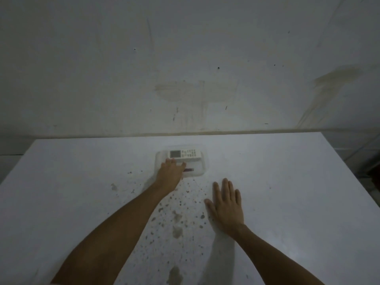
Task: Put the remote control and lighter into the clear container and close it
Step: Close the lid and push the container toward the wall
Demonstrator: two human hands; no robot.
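Desk (277, 182): white top, filling the lower half of the frame; brown specks and stains scattered over the middle, thickest between the two forearms.

Wall (185, 58): pale, stained, filling the upper half; a yellowish patch above the centre and another at the upper right.

Clear container (202, 164): shallow, rectangular with rounded corners, lying on the desk just above the centre of the frame. Whether a lid is fitted cannot be told.

Remote control (185, 154): white, lying lengthwise along the container's upper edge, within its outline; grey screen at its left end, rows of buttons to the right.

Lighter (189, 170): a small dark reddish piece, seen through the clear plastic in the lower part of the container, just right of the left hand's fingertips. Too blurred to give more detail.

Left hand (170, 173): reaching in from the lower left, palm down, fingers extended and resting on the left portion of the container, fingertips just below the remote control. It presses or rests flat; it does not grip anything.

Right hand (226, 206): below and right of the container, apart from it, lying flat on the desk, palm down, fingers spread and straight, empty.
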